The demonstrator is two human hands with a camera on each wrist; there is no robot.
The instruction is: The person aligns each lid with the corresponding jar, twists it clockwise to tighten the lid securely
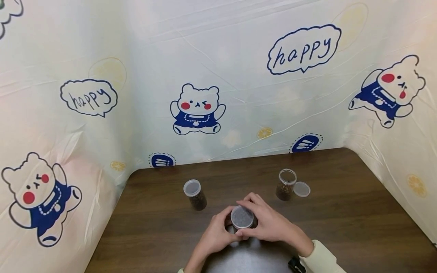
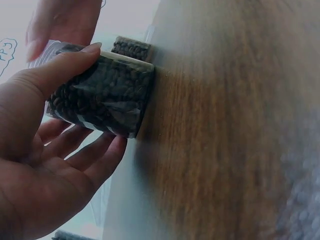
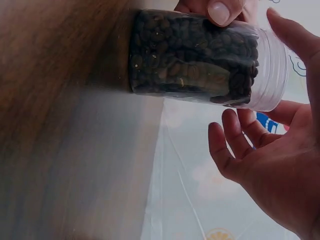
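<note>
You have both hands around one clear jar (image 3: 195,57) of dark beans at the near middle of the table (image 1: 150,235). The jar stands upright, its round, greyish top facing up toward you. Its base is right at the tabletop, though you cannot tell from these views whether it rests there or is just lifted.

Your left hand (image 1: 218,232) has a curled grip on the jar's body: in the left wrist view the thumb lies along one side and the fingers bend around the other. Your right hand (image 1: 268,223) curves its grip around the upper end, thumb on the near side and fingers on the far side; how hard the fingertips press cannot be told.

Farther back and to your left stands a capped jar (image 1: 198,201) with dark contents under a whitish lid. Back to your right is an open jar (image 1: 284,191), partly filled with brown bits, and a loose lid (image 1: 302,189) lies flat just beside it.

You wear a cream sleeve (image 1: 322,258) on the right arm, with a black band (image 1: 296,264) near that wrist. Behind the table hangs a pale sheet (image 1: 239,94) printed with bears, lemon slices and the word "happy".
</note>
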